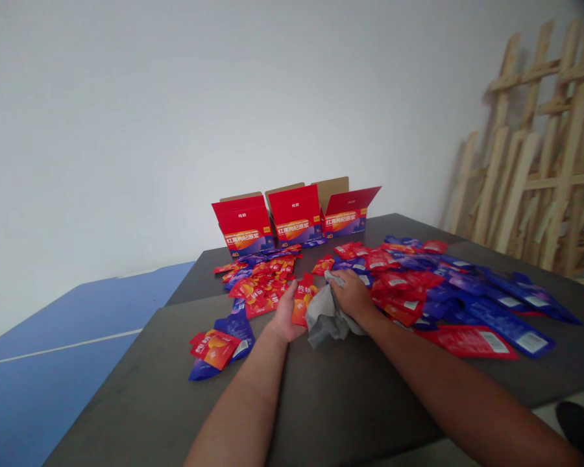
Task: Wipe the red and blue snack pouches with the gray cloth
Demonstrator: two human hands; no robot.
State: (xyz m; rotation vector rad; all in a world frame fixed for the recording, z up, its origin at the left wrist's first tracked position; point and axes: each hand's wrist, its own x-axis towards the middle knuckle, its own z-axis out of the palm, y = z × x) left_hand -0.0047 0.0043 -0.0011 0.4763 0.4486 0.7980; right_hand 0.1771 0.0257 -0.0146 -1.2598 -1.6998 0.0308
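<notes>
Right hand [353, 296] on grey cloth [326, 319], left hand [286, 314] by red sachet [301, 305]

Glossy plastic sachets [470, 342], soft grey cloth [327, 316], smooth printed card cartons [292, 217], matt dark tabletop [350, 415], rough wooden slats [569, 162]

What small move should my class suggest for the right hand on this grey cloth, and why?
Probably slide the crumpled grey cloth slightly aside with the right hand. It lies right beside the glossy red sachet at the left hand, so moving it would likely give those fingers more room.
</notes>
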